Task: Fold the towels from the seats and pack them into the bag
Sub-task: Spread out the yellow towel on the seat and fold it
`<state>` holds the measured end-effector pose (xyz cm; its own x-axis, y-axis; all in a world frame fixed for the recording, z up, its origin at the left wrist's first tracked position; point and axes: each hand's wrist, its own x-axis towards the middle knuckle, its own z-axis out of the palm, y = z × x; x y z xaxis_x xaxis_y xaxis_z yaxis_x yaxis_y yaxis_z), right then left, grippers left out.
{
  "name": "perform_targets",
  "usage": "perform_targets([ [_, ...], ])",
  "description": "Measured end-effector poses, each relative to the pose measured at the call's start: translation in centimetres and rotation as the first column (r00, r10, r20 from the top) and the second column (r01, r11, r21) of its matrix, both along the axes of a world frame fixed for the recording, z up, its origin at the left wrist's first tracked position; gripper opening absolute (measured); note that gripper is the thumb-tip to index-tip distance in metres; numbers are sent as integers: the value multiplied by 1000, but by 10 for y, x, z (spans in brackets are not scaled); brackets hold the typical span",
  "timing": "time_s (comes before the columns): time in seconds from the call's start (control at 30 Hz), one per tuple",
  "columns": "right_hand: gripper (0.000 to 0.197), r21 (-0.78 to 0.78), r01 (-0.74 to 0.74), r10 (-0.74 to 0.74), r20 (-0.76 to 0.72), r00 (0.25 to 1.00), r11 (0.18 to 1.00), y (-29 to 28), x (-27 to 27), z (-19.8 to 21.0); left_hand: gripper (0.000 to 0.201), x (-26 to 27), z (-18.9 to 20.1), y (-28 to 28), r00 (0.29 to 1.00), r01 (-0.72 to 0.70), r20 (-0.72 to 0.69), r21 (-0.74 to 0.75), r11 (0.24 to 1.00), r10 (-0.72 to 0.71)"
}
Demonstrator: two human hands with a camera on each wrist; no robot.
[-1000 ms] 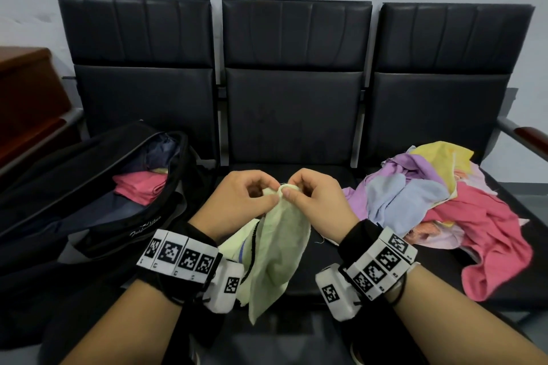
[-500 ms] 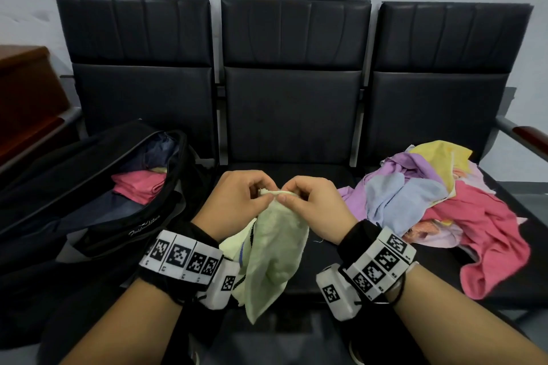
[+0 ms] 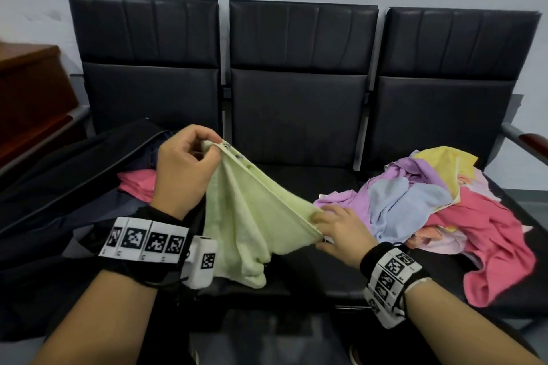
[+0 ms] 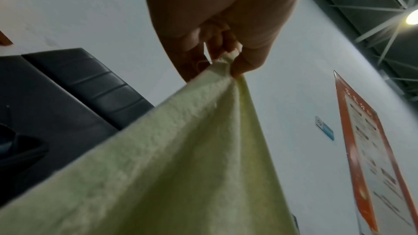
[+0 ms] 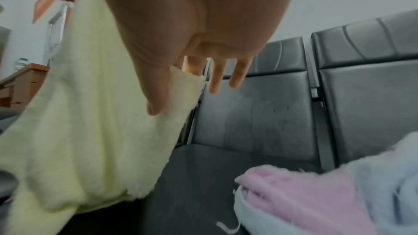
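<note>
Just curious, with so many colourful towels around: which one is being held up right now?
The pale green towel. The left hand and right hand stretch its edge between them, while the other towels lie heaped on the right seat.

I can't read the orange poster [image 4: 371, 151], too blurred, and the bag [image 3: 44, 201] runs off frame left.

Left hand [image 3: 184, 169] and right hand [image 3: 341, 230] pinch a pale green towel [image 3: 252, 216] taut between them.
</note>
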<state>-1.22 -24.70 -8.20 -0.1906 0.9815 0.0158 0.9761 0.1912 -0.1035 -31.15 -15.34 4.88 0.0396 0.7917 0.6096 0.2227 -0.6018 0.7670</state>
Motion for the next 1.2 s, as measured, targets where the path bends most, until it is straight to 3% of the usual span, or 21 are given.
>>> perform_targets([
  [0.1, 20, 143, -41, 42, -8, 999, 989, -1, 6, 24, 13, -14, -4, 10, 996, -93, -10, -10, 996, 93],
  [0.2, 19, 271, 23, 32, -195, 980, 962, 1, 13, 52, 13, -31, -7, 22, 982, -189, -8, -21, 982, 189],
  [0.27, 17, 366, 108, 34, -359, 933, 924, 3, 16, 71, 12, -39, -9, 28, 976, -215, 0, -39, 976, 216],
  [0.37, 18, 374, 220, 30, -559, 828, 901, 7, 18, 94, 13, -46, -9, 33, 972, -232, 17, -59, 971, 234],
  [0.47, 14, 395, 277, 65, -666, 743, 876, 7, 17, 110, 15, -50, -6, 35, 970, -238, 43, -60, 969, 240],
  [0.57, 10, 453, 278, 143, -698, 702, 847, 1, 11, 121, 17, -53, -4, 34, 969, -238, 58, -72, 969, 242],
  [0.77, 5, 547, 272, 211, -663, 718, 792, -13, 0, 144, 18, -59, 1, 29, 953, -267, 128, -72, 961, 275],
  [0.93, 3, 576, 265, 176, -597, 783, 774, -22, -6, 161, 18, -68, 8, 20, 938, -284, 175, -98, 954, 297],
  [1.03, 11, 561, 251, 194, -615, 765, 789, -25, -6, 167, 18, -70, 16, 16, 943, -280, 165, -70, 958, 288],
  [1.2, 19, 518, 359, 100, -663, 742, 776, -17, 2, 160, 17, -65, 17, 15, 958, -224, 167, -82, 971, 235],
])
